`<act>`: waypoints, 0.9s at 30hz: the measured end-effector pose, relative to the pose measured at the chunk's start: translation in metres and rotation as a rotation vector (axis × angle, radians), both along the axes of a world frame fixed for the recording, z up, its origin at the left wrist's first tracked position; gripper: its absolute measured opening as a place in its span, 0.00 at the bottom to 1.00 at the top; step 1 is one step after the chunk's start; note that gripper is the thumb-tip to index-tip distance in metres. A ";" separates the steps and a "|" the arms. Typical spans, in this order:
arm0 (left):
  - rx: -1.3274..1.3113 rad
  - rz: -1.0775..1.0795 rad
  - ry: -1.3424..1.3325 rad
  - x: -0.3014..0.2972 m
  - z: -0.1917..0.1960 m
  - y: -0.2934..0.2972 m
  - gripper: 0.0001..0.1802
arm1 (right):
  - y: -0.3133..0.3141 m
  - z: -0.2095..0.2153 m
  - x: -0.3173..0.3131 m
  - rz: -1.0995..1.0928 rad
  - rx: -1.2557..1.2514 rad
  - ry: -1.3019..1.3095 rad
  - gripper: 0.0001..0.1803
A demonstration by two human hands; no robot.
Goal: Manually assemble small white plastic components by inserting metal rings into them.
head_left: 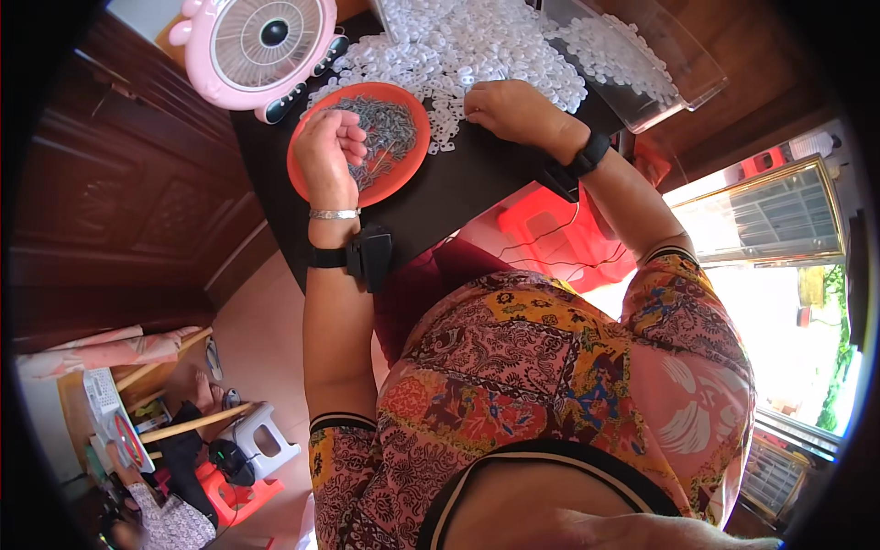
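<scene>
An orange-red bowl (pixel 423 137) on the dark table holds a heap of thin grey nails (pixel 390 133). Over the bowl's left side is my left hand (pixel 332 154), its fingers curled in toward the palm; whatever they hold, if anything, does not show. A large pile of small white plastic pieces with holes (pixel 477 41), like cable clips, spreads across the far part of the table. At the near edge of that pile my right hand (pixel 509 108) has its fingers bent and drawn together. Its fingertips touch or nearly touch the white pieces, and their grip is hidden.
A pink fan (pixel 266 41) stands left of the pile. At the far right a clear plastic box (pixel 660 110) holds more white pieces. Beneath the table's right side is a red plastic stool (pixel 559 238). Another person (pixel 174 513) sits at the lower left, near a grey stool (pixel 266 440).
</scene>
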State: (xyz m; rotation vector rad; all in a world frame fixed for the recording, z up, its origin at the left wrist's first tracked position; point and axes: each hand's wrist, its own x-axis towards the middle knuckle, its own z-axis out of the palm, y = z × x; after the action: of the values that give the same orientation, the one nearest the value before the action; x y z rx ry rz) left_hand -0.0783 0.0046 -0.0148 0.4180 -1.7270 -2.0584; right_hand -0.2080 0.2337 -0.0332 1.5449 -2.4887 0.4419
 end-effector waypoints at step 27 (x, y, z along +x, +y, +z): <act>0.072 -0.081 0.085 -0.002 -0.005 -0.014 0.08 | -0.126 0.032 0.008 0.468 -0.468 -0.530 0.11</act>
State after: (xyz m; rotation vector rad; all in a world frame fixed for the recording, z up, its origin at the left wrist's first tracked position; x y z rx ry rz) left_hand -0.0804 -0.0090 -0.0194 0.2825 -1.6491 -2.1678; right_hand -0.2004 0.1076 -0.0015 1.9628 -2.0562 1.5559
